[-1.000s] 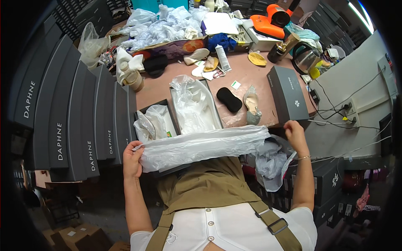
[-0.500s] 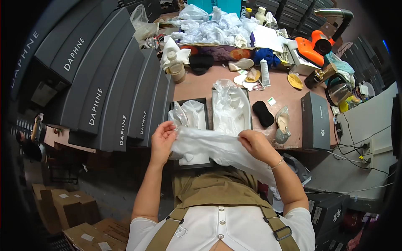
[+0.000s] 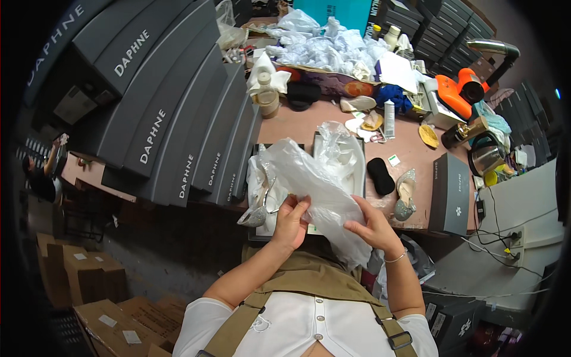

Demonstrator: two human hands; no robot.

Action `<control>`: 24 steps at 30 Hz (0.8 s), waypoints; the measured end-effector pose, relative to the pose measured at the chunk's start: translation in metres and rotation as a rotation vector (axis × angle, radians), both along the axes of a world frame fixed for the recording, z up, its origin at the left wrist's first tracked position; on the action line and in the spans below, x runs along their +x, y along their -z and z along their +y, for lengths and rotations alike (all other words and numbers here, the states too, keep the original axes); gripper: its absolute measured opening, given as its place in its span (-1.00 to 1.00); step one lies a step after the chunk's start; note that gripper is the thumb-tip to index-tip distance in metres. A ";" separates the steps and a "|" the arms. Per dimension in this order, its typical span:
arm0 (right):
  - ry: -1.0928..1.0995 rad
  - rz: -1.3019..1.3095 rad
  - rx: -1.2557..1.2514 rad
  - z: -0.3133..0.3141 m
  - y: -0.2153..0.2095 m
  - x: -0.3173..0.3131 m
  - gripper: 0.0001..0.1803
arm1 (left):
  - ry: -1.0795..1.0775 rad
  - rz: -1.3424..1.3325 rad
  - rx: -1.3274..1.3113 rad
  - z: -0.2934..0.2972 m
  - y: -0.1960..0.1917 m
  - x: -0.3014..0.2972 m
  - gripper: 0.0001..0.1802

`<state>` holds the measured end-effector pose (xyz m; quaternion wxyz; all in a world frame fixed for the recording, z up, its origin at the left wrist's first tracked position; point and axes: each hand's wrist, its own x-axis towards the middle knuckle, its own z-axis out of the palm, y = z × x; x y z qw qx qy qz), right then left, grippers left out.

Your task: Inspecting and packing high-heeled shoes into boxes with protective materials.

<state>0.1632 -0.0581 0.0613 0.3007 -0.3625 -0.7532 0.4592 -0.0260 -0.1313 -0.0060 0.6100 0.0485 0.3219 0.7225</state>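
The left hand (image 3: 291,221) and right hand (image 3: 376,227) hold a white sheet (image 3: 318,189); pale lettering (image 3: 153,136) marks the stacked grey boxes (image 3: 178,77), a flower emblem (image 3: 458,211) the box at right (image 3: 447,190).

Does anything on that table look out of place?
Perhaps one thing: a glittery shoe lies loose on the pink tabletop, unboxed and unwrapped, near a black pad. Nothing looks clearly spilled or damaged.

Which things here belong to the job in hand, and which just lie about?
Likely the job:
white sheet, pinched in left hand, right hand at its edge
glittery shoe at left
glittery shoe at right
open shoe box

Likely lying about:
orange machine
kettle
white tube
yellow pad
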 end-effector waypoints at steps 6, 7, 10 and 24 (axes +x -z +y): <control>-0.026 0.025 -0.540 0.012 0.019 0.031 -0.81 | -0.034 1.807 -0.227 -0.042 -0.017 -0.087 -0.53; -0.002 0.021 -0.534 0.016 0.008 0.029 -0.83 | 0.202 1.913 -0.321 -0.051 -0.009 -0.100 -0.56; -0.058 -0.061 -0.278 0.026 0.013 0.029 -0.80 | 0.448 2.114 -0.285 -0.044 -0.008 -0.095 -0.59; 0.018 -0.053 -0.084 0.028 -0.012 0.008 -0.68 | 0.129 0.167 -0.440 0.015 0.068 -0.069 -0.68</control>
